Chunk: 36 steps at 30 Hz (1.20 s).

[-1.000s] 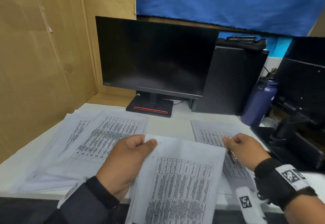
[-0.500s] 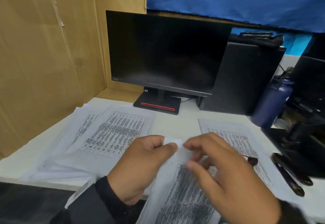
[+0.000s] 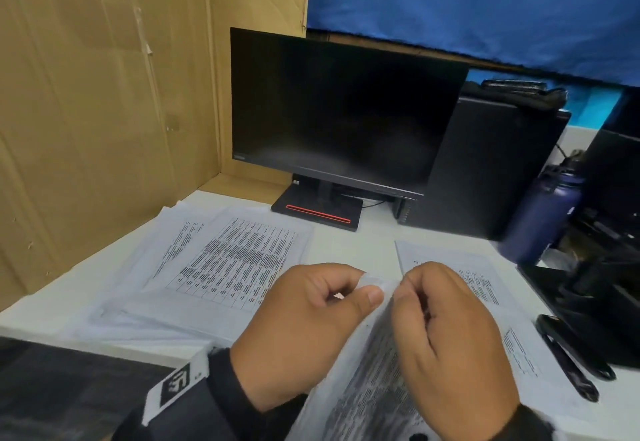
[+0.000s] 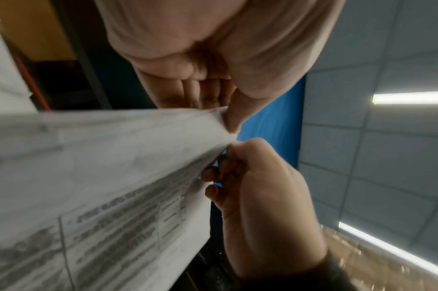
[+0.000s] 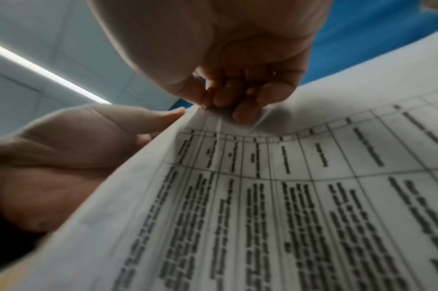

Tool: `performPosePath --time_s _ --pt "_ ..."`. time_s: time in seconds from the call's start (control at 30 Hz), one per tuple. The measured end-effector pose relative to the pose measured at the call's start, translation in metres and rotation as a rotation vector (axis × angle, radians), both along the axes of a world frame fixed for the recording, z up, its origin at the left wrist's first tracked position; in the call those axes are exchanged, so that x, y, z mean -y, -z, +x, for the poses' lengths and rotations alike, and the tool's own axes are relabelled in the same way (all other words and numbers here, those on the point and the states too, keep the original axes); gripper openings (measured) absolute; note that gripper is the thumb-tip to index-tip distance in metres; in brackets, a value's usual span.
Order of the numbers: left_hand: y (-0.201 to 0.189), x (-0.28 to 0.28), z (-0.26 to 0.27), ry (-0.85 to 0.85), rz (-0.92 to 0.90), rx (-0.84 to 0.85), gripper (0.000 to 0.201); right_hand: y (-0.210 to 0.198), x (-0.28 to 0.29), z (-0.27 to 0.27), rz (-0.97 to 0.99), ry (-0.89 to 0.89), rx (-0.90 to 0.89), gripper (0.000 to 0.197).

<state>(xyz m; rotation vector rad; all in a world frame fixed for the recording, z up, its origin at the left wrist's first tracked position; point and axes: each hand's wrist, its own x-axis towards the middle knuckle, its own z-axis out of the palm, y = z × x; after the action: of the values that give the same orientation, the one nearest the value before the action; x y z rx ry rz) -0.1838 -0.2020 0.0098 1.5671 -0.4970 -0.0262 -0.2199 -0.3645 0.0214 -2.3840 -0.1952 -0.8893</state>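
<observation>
At a white desk [image 3: 374,243] before a dark monitor [image 3: 339,111], a person holds a printed sheaf [image 3: 374,388] above the desk's near edge, its long axis running from the body out to its far corner. The left hand [image 3: 304,333] pinches that corner; the right hand [image 3: 446,343] pinches just beside it.

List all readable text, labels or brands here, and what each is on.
Nothing reads clearly.
Held sheet: table print, blurred.
Desk sheets: table print, too small.
Monitor: corner logo, too small.
Wrist tag: coded pattern, no words.
</observation>
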Motion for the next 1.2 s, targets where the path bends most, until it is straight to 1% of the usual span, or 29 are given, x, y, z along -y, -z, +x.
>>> performPosePath --time_s 0.03,0.1,0.13,0.17,0.2,0.27,0.3,0.33,0.37,0.4,0.47,0.5,0.57,0.67,0.77,0.87,0.93,1.03,1.07,1.13,1.2 --pt "0.001 0.000 0.000 -0.021 0.041 0.021 0.044 0.001 -0.001 0.002 0.122 -0.012 -0.071 0.025" --pt "0.001 -0.001 0.000 -0.059 0.096 0.043 0.046 0.000 -0.004 0.005 0.433 -0.055 -0.264 0.024" --pt "0.001 -0.002 0.001 -0.072 0.107 0.044 0.043 0.000 -0.006 0.005 0.496 -0.070 -0.321 0.021" --pt "0.001 -0.004 0.004 -0.081 0.108 0.037 0.040 0.002 -0.007 0.004 0.463 -0.073 -0.307 0.018" --pt "0.001 -0.005 0.007 -0.085 0.100 0.021 0.038 0.004 -0.007 0.003 0.313 -0.048 -0.219 0.014" --pt "0.002 -0.009 0.012 -0.071 0.067 -0.024 0.043 0.002 -0.007 -0.001 -0.104 0.030 0.014 0.005" --pt "0.002 -0.010 0.014 -0.057 0.055 -0.043 0.050 0.001 -0.008 -0.003 -0.263 0.032 0.085 0.005" --pt "0.003 -0.010 0.014 -0.046 0.049 -0.054 0.054 0.001 -0.009 -0.004 -0.364 0.036 0.131 0.005" --pt "0.002 -0.010 0.014 -0.041 0.051 -0.060 0.053 0.000 -0.010 -0.003 -0.408 0.033 0.164 0.003" --pt "0.000 -0.010 0.013 -0.045 0.053 -0.062 0.047 -0.001 -0.010 -0.003 -0.424 0.036 0.178 0.003" --pt "-0.002 -0.010 0.011 -0.052 0.049 -0.074 0.032 -0.003 -0.009 0.000 -0.471 0.058 0.176 0.010" --pt "-0.003 -0.010 0.011 -0.043 0.039 -0.078 0.031 -0.004 -0.009 0.001 -0.508 0.068 0.186 0.013" --pt "-0.003 -0.010 0.010 -0.032 0.035 -0.066 0.036 -0.010 -0.011 0.000 -0.530 0.065 0.162 0.017" --pt "-0.004 -0.010 0.009 -0.048 0.083 -0.009 0.036 -0.014 -0.011 0.003 -0.525 0.036 0.099 0.013" --pt "-0.004 -0.009 0.009 -0.039 0.065 0.015 0.031 -0.012 -0.010 0.007 -0.386 0.013 0.024 0.015" --pt "-0.003 -0.007 0.011 -0.024 0.010 -0.030 0.029 -0.006 -0.013 0.008 -0.148 -0.017 -0.008 0.015" --pt "-0.002 -0.007 0.011 -0.041 0.003 -0.043 0.028 -0.002 -0.018 0.009 0.063 -0.030 -0.059 0.012" --pt "0.000 -0.004 0.010 -0.075 0.048 -0.010 0.035 0.004 -0.023 0.012 0.438 -0.091 -0.183 0.010" --pt "0.000 -0.004 0.011 -0.086 0.070 0.003 0.037 0.005 -0.024 0.014 0.527 -0.101 -0.215 0.009" --pt "-0.002 -0.005 0.009 -0.100 0.099 0.033 0.035 0.008 -0.026 0.014 0.625 -0.090 -0.229 0.008" --pt "-0.004 -0.006 0.007 -0.095 0.113 0.079 0.024 0.010 -0.030 0.015 0.711 -0.088 -0.208 0.005"
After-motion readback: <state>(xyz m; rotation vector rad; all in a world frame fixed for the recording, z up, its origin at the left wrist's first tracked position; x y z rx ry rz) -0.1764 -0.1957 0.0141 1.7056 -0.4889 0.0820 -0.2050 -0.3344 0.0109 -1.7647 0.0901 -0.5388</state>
